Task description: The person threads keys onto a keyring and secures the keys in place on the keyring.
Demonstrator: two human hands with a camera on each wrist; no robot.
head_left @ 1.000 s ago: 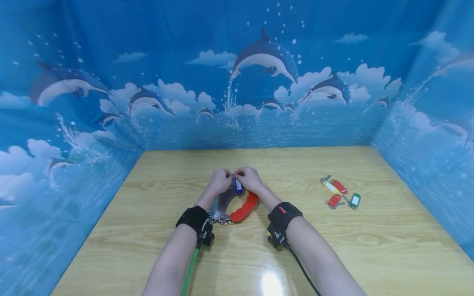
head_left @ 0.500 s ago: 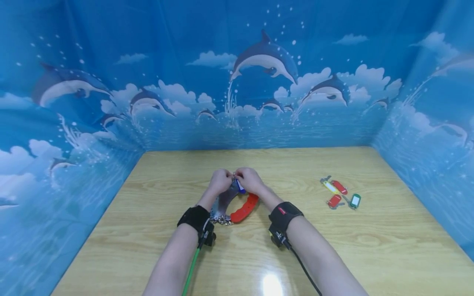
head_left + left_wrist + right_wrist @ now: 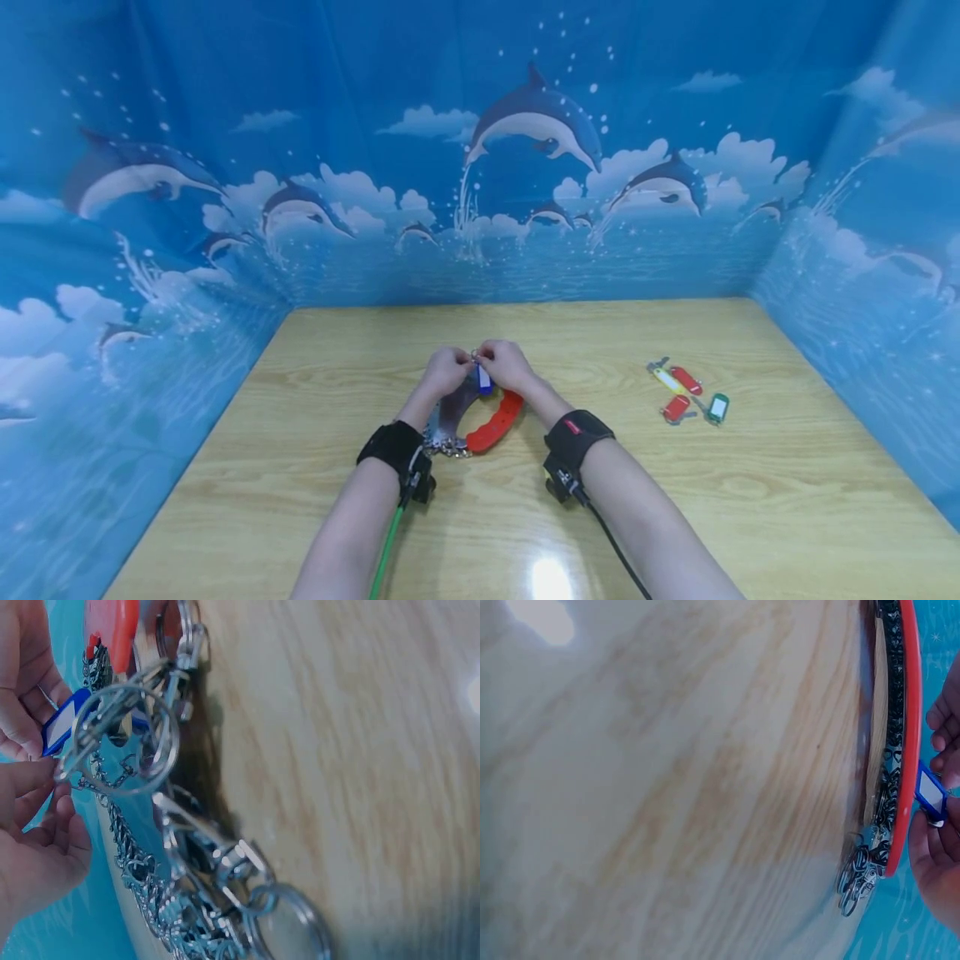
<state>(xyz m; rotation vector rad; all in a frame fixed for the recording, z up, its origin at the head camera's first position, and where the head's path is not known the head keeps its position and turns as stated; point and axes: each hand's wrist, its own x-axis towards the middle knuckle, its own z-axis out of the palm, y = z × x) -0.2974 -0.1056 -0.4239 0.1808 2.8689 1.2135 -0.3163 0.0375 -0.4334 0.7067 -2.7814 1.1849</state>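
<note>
A blue key tag (image 3: 484,381) with a white label hangs between both hands, which are close together at their fingertips. My left hand (image 3: 446,371) pinches the small metal ring (image 3: 474,356) at the tag's top end. My right hand (image 3: 504,364) pinches at the same end of the blue tag. Just below lies a curved thing with a red scalloped grip (image 3: 495,425), a grey part (image 3: 452,411) and a metal chain (image 3: 450,448). In the left wrist view, several chain links (image 3: 199,915) and loose rings fill the middle. Fingers partly hide the tag's ring.
Two red key tags (image 3: 686,380), a yellow key tag (image 3: 669,380) and a green key tag (image 3: 718,407), with keys, lie on the right of the wooden table (image 3: 750,517). A blue dolphin curtain (image 3: 375,258) stands behind and at both sides.
Between the fingers the blue tag swung rightward, then came back to hang nearly straight. Both hands stay in almost the same place.
</note>
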